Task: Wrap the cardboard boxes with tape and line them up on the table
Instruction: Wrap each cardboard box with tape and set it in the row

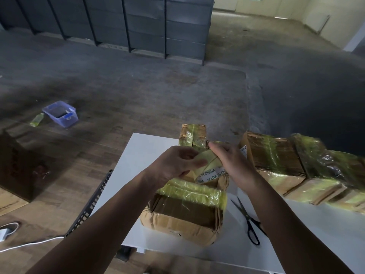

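Note:
A crumpled cardboard box (183, 214) lies on the white table (142, 155) in front of me, with a band of yellowish tape across its top. Above it my left hand (173, 163) grips a roll of tape (209, 171) whose core reads MADE IN CHINA. My right hand (231, 161) pinches the roll's upper edge, where the tape end seems to be. A taped box (192, 135) stands behind the hands. Several more taped boxes (296, 165) lie in a row on the right.
Black-handled scissors (248, 220) lie on the table right of the near box. A perforated metal bar (90, 204) leans at the table's left edge. On the floor are a blue plastic bin (61, 113), a green bottle (37, 119) and a white cable (29, 244).

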The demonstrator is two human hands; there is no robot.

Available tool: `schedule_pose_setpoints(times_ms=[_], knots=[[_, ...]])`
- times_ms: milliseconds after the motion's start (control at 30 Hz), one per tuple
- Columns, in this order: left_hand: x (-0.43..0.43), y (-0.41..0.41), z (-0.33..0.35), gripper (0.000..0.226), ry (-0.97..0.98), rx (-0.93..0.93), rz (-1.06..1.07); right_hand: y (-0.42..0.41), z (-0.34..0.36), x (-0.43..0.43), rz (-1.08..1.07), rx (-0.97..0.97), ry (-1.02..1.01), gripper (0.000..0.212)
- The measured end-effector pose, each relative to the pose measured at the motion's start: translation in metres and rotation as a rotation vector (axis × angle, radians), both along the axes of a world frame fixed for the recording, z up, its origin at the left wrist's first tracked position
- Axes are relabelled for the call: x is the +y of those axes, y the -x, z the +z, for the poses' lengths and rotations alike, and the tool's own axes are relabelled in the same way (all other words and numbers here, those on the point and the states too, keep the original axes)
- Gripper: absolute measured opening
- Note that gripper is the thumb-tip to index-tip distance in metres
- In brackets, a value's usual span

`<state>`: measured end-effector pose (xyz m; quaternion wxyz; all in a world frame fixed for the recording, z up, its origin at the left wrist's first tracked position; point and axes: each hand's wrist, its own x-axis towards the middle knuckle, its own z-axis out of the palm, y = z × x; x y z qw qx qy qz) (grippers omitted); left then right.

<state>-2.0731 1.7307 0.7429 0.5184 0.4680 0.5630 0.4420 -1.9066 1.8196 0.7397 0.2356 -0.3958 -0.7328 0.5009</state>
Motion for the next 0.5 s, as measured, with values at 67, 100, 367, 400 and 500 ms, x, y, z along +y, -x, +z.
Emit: schedule_pose_setpoints(times_ms=[67, 100, 367, 400, 500], knots=[[0.001, -0.001, 0.004, 0.009, 0.001, 0.040, -0.016, 0.001, 0.003, 0.000, 0.014, -0.032, -0.018, 0.061], [0.002, -0.002, 0.005, 0.008, 0.009, 0.043, -0.022, 0.002, 0.004, 0.000, 0.011, -0.052, -0.036, 0.065], [0.004, -0.010, 0.009, 0.019, 0.054, 0.020, 0.000, 0.005, 0.006, 0.004, -0.038, -0.116, -0.087, 0.058], [0.004, -0.008, 0.010, 0.018, 0.070, 0.015, 0.000, 0.005, 0.006, 0.005, -0.043, -0.104, -0.077, 0.056], [0.005, -0.005, 0.010, 0.017, 0.093, -0.026, 0.003, 0.006, 0.007, 0.005, -0.058, -0.100, -0.116, 0.058]])
